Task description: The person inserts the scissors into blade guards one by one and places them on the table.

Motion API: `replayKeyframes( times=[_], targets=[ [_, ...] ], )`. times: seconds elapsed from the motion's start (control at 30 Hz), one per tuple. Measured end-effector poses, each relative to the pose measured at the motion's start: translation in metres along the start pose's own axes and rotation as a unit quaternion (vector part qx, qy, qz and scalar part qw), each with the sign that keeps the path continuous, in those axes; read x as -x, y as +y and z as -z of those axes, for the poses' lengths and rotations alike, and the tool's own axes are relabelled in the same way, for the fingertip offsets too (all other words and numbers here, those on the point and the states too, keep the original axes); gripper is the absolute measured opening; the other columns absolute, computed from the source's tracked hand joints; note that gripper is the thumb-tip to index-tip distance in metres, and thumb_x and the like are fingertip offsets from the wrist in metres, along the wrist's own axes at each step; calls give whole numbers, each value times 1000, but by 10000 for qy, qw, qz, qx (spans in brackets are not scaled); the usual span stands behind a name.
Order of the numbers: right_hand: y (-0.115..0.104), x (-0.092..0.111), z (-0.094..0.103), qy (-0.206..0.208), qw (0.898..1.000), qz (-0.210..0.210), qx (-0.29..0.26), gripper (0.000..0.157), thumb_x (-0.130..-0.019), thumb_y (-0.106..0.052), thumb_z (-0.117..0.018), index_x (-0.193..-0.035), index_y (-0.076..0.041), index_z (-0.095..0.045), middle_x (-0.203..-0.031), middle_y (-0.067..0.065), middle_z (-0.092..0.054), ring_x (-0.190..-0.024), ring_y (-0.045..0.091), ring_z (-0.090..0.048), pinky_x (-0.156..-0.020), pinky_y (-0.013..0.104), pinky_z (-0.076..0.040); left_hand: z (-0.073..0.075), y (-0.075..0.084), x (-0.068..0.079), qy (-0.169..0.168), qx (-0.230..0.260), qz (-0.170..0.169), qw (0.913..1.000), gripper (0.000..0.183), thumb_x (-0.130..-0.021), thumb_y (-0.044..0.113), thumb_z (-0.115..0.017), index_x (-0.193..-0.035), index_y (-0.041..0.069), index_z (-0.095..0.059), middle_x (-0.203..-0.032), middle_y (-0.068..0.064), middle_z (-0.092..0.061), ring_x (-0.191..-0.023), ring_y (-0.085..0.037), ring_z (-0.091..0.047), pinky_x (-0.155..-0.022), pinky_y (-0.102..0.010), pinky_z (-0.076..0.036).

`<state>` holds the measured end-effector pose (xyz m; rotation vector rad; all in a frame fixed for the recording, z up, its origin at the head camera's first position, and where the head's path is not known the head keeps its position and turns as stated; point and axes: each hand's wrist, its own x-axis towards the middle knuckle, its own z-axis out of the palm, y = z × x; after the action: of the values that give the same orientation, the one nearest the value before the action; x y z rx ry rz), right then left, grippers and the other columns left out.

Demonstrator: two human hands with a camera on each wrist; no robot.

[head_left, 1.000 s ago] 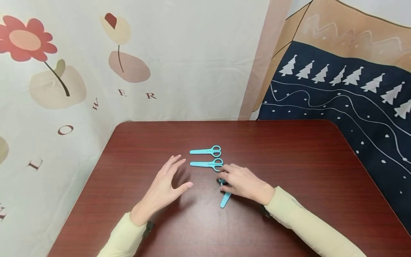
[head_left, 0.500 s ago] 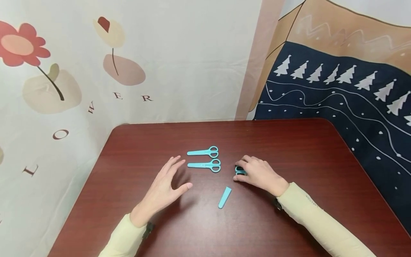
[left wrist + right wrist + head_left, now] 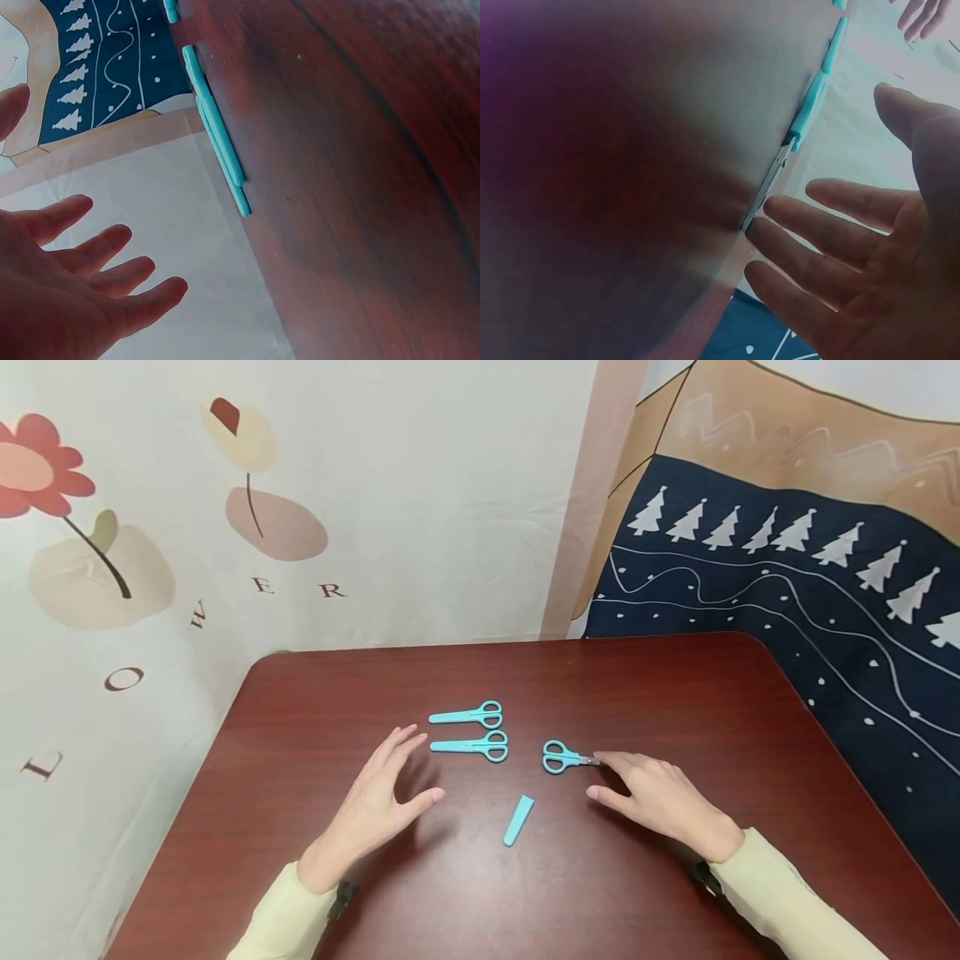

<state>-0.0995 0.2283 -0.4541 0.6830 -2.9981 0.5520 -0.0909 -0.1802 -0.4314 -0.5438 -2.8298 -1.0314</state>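
Observation:
A pair of unsheathed scissors (image 3: 573, 758) with turquoise handles lies on the table, its metal blades pointing right. My right hand (image 3: 663, 793) is just beyond the blade end, fingers extended and thumb apart, with index fingertip right at the tip in the head view. In the right wrist view the blades (image 3: 769, 184) run down to my fingertips. A loose turquoise blade cover (image 3: 519, 821) lies nearer the front. My left hand (image 3: 367, 806) hovers with spread fingers, left of the lower covered scissors (image 3: 459, 746). Above these lies another covered pair (image 3: 453, 717), parallel to them.
The dark red-brown wooden table (image 3: 360, 685) has rounded far corners. Behind it hangs a pale cloth (image 3: 450, 527) with flowers and letters, and at the right a navy cloth (image 3: 675, 577) with white trees.
My right hand has pulled the scissors out of their cover, set them down on the right, let go and drawn back rightward. The cover stays on the table; my left hand has barely moved.

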Motion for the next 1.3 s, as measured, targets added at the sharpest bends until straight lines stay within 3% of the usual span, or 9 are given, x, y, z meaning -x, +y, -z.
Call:
replayKeyframes(
  times=[0.33, 0.53, 0.7, 0.87, 1.07, 1.3],
  targets=[
    [-16, 15, -2, -375, 9971, 181, -644, 66, -99, -61, -59, -139, -8, -64, -131, 2, -69, -120, 19, -66, -98, 44, -54, -1, 0, 0, 24, -21, -50, 10000, 79, -88, 40, -82, -155, 16, -47, -164, -6, -37, -154, -32, -27, -116, -61, -31],
    [-22, 13, -5, -570, 9927, 593, -883, 59, -102, -58, -56, -138, -12, -65, -132, -4, -67, -121, 15, -64, -99, 42, -54, -2, 0, 0, -18, -25, -89, 10000, 79, -88, 41, -81, -155, 15, -47, -163, -9, -38, -153, -35, -28, -116, -62, -31],
    [-13, 0, 5, -529, 9897, 1084, -776, 54, -101, -53, -62, -140, -16, -66, -143, -3, -62, -133, 20, -57, -104, 45, -51, -3, 0, 0, -28, -27, -130, 9999, 78, -88, 42, -81, -154, 15, -48, -163, -10, -39, -153, -38, -28, -115, -64, -30],
    [7, -21, 12, -615, 9837, 1533, -709, 58, -94, -47, -74, -145, -22, -62, -153, 4, -54, -149, 34, -38, -113, 57, -39, -3, 0, 1, -35, -32, -149, 9999, 79, -88, 42, -81, -154, 14, -48, -163, -9, -39, -153, -37, -27, -116, -64, -30],
    [26, -44, 9, -1293, 9779, 1461, -756, 71, -95, -51, -71, -155, -20, -51, -163, 5, -40, -155, 40, -22, -116, 70, -24, -5, 1, 3, -60, -48, -173, 9998, 79, -88, 41, -82, -153, 11, -49, -162, -5, -40, -153, -36, -27, -116, -62, -31],
    [30, -57, 9, -1664, 9747, 1231, -847, 66, -99, -56, -61, -154, -19, -52, -164, 4, -39, -155, 39, -21, -117, 70, -21, -6, 1, 3, -28, -58, -198, 9998, 79, -86, 41, -82, -151, 10, -51, -161, -8, -42, -153, -36, -28, -116, -62, -31]
  ],
)
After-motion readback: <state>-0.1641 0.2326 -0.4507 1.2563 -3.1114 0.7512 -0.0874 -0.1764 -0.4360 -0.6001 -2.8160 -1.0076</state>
